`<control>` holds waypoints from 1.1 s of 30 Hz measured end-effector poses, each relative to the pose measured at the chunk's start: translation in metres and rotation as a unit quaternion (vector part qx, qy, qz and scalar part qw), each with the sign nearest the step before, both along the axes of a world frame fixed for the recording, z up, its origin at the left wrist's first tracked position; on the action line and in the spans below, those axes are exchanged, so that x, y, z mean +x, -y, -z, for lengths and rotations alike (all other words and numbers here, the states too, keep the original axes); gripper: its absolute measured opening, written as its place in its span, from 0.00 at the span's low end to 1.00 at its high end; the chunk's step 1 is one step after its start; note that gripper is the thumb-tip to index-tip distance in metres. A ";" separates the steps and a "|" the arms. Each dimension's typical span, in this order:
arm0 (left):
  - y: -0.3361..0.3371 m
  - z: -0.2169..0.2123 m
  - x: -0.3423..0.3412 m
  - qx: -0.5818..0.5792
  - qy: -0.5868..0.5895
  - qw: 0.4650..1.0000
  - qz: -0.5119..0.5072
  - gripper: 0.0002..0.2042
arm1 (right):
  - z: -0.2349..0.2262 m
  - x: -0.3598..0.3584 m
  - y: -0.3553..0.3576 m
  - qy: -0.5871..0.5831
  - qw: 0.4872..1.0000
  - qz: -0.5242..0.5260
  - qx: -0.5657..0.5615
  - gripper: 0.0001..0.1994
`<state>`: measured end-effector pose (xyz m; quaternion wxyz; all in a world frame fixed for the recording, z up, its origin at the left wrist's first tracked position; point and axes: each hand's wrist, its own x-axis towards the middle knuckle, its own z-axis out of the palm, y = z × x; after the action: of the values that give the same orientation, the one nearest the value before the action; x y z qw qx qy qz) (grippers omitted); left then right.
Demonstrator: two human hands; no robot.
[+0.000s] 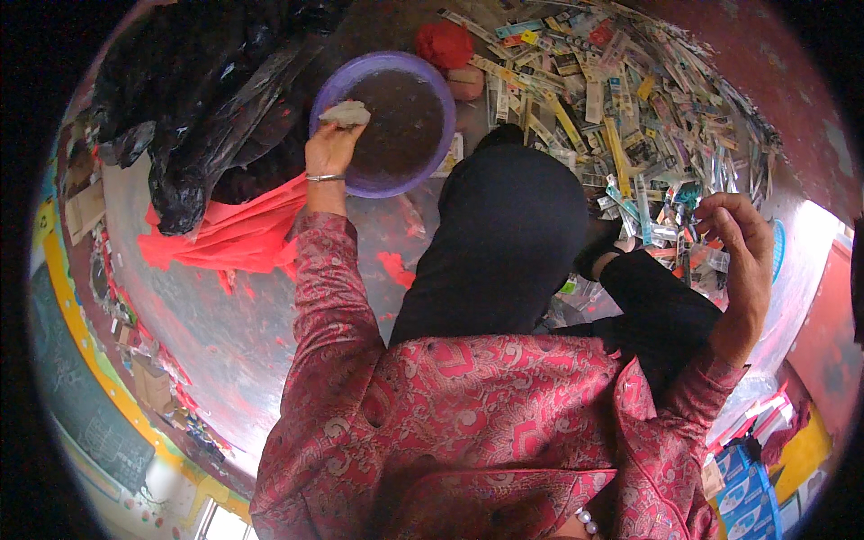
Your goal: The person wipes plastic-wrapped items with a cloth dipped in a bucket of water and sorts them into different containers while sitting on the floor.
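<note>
Left hand [331,155] pinches a pale grey wad [346,113] by its lower edge over the left rim of the purple basin [448,117], upper left of centre; the right hand [743,241] curls loosely at the right, its grip impossible to tell. Probably light, soft and safe to squeeze, the wad suits a fingertip hold. Its long axis runs roughly left to right, the blunt ends pointing sideways.

Purple basin [382,60], pale-grey lump [346,113], red paisley jacket [486,396], black trousers [513,216]
</note>
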<state>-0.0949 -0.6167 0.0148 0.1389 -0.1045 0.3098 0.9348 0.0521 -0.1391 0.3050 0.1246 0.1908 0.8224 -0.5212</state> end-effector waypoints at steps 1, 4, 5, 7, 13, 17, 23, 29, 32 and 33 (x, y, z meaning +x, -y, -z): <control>-0.002 0.002 0.000 -0.076 0.003 0.997 -0.026 0.21 | 0.000 0.000 0.000 0.002 1.000 0.003 -0.003 0.10; -0.007 0.003 -0.002 -0.073 0.036 0.995 -0.064 0.18 | 0.000 0.004 -0.001 -0.006 1.000 0.008 -0.008 0.10; -0.011 0.001 -0.003 -0.039 0.083 0.993 -0.080 0.18 | 0.000 0.005 -0.002 -0.005 1.000 0.008 -0.002 0.10; -0.020 -0.010 -0.002 0.033 0.178 0.978 -0.101 0.19 | -0.003 0.004 -0.001 0.000 1.000 0.017 0.015 0.10; -0.045 -0.028 0.004 0.121 0.245 0.953 -0.133 0.12 | 0.004 0.001 -0.013 -0.022 0.999 -0.016 -0.038 0.11; -0.008 0.011 -0.010 0.116 0.183 0.975 -0.042 0.17 | 0.004 0.003 -0.017 -0.043 0.998 -0.046 -0.013 0.11; -0.030 -0.029 -0.014 -0.088 0.260 0.961 -0.018 0.08 | 0.004 0.009 -0.022 -0.041 0.997 -0.058 0.016 0.11; -0.022 -0.030 -0.019 -0.292 0.282 0.914 -0.014 0.14 | 0.005 0.009 -0.017 -0.039 0.997 -0.062 0.024 0.11; -0.018 -0.026 -0.023 -0.369 0.314 0.874 -0.033 0.11 | 0.005 0.008 -0.016 -0.047 0.996 -0.067 0.034 0.10; -0.017 -0.025 -0.023 -0.394 0.324 0.859 -0.036 0.10 | 0.005 0.008 -0.016 -0.052 0.995 -0.071 0.042 0.10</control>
<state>-0.1184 -0.5992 0.0395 0.1454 -0.4586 0.5855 0.6525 0.0601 -0.1233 0.3005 0.1105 0.1099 0.8603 -0.4854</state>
